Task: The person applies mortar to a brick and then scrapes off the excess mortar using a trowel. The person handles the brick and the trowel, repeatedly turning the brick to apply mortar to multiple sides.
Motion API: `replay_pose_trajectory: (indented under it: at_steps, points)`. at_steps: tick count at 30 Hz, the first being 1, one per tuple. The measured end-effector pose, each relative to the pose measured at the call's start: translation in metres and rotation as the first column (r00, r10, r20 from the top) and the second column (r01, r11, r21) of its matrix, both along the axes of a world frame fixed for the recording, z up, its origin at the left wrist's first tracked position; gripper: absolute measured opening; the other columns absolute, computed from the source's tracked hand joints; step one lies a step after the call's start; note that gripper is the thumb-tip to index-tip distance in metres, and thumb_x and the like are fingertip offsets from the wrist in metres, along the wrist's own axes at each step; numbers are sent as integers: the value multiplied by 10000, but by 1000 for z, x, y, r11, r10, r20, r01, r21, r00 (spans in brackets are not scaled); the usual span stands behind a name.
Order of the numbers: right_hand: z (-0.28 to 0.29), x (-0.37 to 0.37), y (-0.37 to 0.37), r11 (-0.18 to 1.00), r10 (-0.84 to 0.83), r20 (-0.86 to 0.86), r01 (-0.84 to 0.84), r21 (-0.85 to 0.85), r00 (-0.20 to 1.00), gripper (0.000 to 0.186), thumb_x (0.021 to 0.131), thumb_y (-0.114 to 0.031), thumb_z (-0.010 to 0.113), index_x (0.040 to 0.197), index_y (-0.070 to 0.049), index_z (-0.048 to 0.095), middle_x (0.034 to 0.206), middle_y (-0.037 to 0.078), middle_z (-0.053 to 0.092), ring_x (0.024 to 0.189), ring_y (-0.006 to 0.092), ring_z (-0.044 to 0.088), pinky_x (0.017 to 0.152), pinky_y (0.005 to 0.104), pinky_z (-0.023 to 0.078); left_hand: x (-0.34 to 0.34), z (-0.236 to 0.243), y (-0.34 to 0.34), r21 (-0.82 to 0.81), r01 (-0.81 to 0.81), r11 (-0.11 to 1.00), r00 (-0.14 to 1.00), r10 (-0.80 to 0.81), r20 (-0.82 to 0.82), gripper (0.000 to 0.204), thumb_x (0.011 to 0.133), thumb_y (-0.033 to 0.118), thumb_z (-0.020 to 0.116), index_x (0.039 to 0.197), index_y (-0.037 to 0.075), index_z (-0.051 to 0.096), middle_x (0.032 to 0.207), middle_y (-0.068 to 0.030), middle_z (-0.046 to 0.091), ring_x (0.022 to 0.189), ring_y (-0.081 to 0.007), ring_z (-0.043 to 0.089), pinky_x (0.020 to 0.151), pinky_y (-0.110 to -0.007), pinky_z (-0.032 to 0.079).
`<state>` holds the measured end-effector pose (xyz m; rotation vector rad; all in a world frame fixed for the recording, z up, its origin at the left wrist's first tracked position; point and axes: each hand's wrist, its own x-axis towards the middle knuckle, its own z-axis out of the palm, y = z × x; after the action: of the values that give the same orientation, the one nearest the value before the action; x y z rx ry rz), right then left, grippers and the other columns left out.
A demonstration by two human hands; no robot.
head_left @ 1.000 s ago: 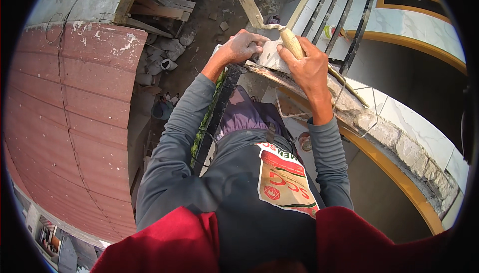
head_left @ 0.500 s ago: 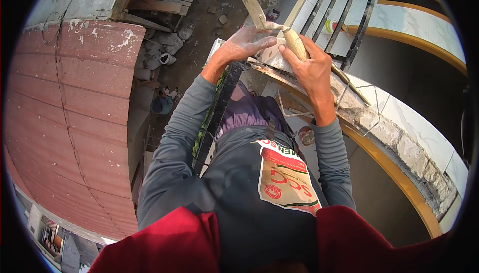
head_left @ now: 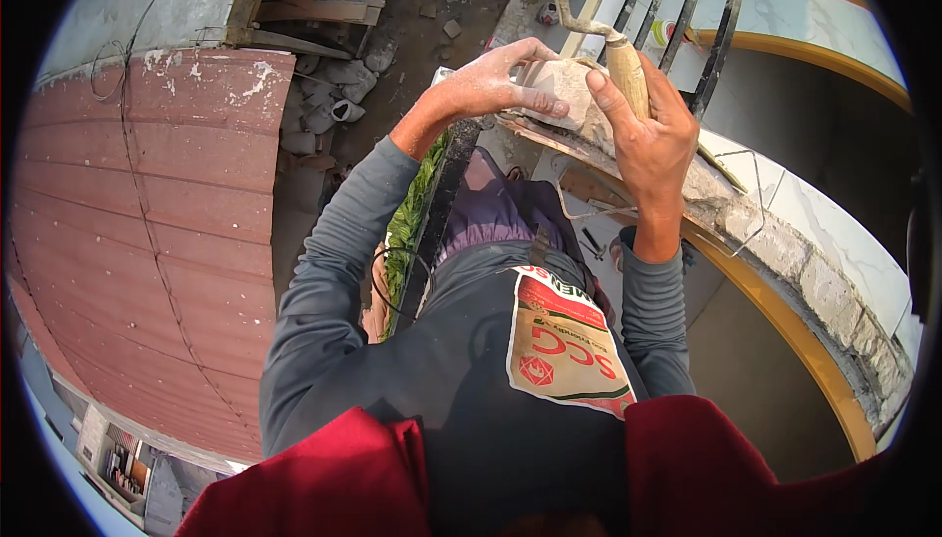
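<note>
My right hand (head_left: 657,134) is closed around the wooden handle (head_left: 626,71) of a trowel, with the handle upright in the palm. From the handle's top, the trowel's bent, mortar-crusted neck (head_left: 579,22) runs forward and left; its blade shows only as a thin edge. Dusty with mortar, my left hand (head_left: 491,83) grips a pale, mortar-coloured block (head_left: 564,80). Its thumb lies across the near face and its fingers along the far side. The block sits at the left end of the rough wall top (head_left: 726,198), and my right thumb is close beside it.
Bent wire ties (head_left: 756,208) stick out from the wall top. Below it runs a curved yellow edging (head_left: 785,341). Dark metal bars (head_left: 677,17) lie beyond, at the right. A rusty red roof (head_left: 147,233) spreads left. Down below are rubble and white sacks (head_left: 339,85).
My right hand has moved right, tilting the trowel more upright. My left hand has shifted slightly right and opened out around the block, which now shows more. The view has shifted a little.
</note>
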<state>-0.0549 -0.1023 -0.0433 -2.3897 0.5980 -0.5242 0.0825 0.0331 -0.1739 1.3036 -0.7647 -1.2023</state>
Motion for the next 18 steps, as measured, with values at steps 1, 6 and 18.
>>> replay_pose_trajectory:
  at_steps: [1, 6, 18]
  points:
    - [6, -4, -1, 1000, -3, -4, 3, 4, 1000, 452, 855, -289, 834, 1157, 24, 712, 879, 131, 712, 732, 204, 659, 672, 334, 529, -1, -2, 0, 4, 3, 1000, 1000, -3, -4, 765, 738, 419, 891, 1311, 21, 575, 1239, -134, 639, 1212, -250, 577, 1069, -384, 417]
    - [47, -30, -10, 907, -274, 18, 252, 337, 961, 457, 864, -239, 844, 1198, 38, 699, 784, 36, 660, 556, 74, 545, 505, 235, 442, 10, -3, -2, 136, 74, 988, 993, -85, 78, 1027, 609, 587, 911, 1367, 24, 509, 1303, -211, 562, 1317, -354, 502, 1146, -469, 322]
    - [53, -96, -40, 813, -475, 93, 396, 426, 875, 494, 943, -244, 743, 1239, 131, 615, 706, 28, 534, 473, 90, 485, 425, 234, 347, 30, 9, -21, 277, 403, 872, 912, -409, -40, 1154, 601, 584, 898, 1450, 61, 315, 1306, -235, 540, 1324, -358, 474, 1125, -458, 307]
